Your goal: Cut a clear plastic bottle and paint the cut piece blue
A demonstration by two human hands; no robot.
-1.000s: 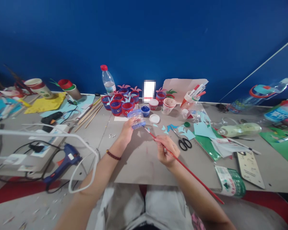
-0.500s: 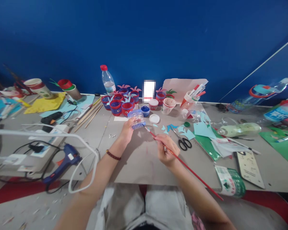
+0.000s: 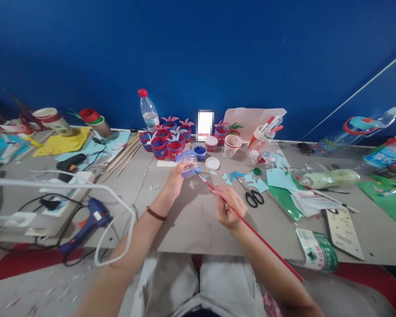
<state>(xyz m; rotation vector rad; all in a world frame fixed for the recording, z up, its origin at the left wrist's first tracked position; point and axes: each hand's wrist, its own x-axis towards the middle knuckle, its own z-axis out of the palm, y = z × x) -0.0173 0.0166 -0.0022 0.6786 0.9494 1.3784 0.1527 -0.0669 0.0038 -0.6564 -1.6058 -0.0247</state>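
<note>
My left hand grips a small clear plastic cup with blue paint along its lower part, held tilted above the grey table. My right hand is closed round a long red paintbrush. The brush tip touches the cup's right side. Just behind the cup stand an open pot of blue paint and its white lid. A cluster of red and blue painted cups with paper leaves sits behind my left hand.
Black scissors and light blue paper scraps lie right of my right hand. A blue glue gun with cables and a power strip fills the left. A water bottle, paper cups, pens and green sheets crowd the back and right.
Almost nothing has moved. The brush's far end has shifted slightly while its tip stays at the cup; my left hand keeps the cup in the same place.
</note>
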